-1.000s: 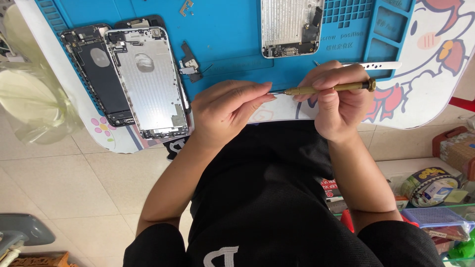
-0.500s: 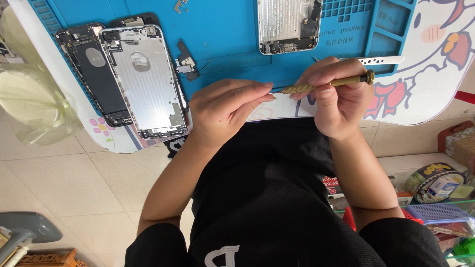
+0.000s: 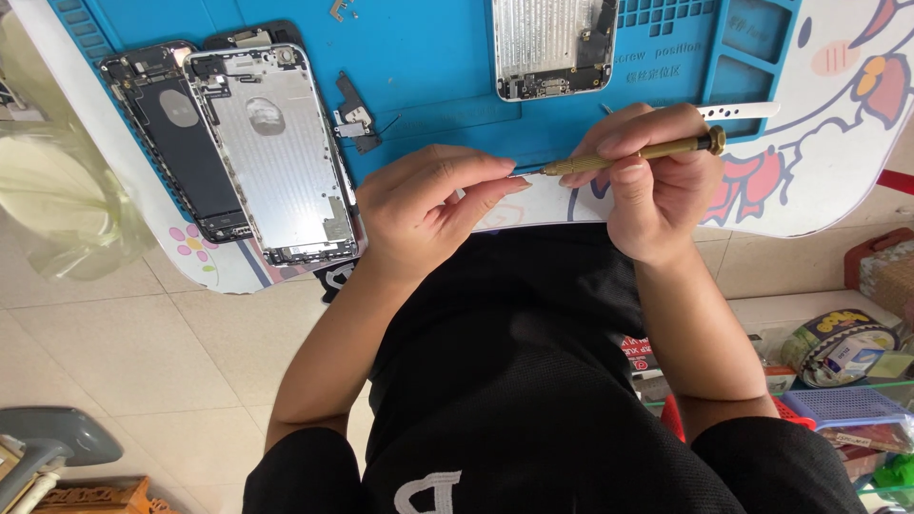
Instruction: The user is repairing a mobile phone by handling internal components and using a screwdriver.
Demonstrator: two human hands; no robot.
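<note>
Head view: right hand (image 3: 657, 190) grips brass screwdriver (image 3: 633, 155) (level)

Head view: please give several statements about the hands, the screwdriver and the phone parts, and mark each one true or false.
1. The right hand holds a brass screwdriver. True.
2. The screwdriver tip points toward the left hand. True.
3. The left hand rests on the silver phone housing. False: it is apart from it, to the right of it.
4. The work mat is red. False: it is blue.
5. A second opened phone lies at the top of the mat. True.
</note>
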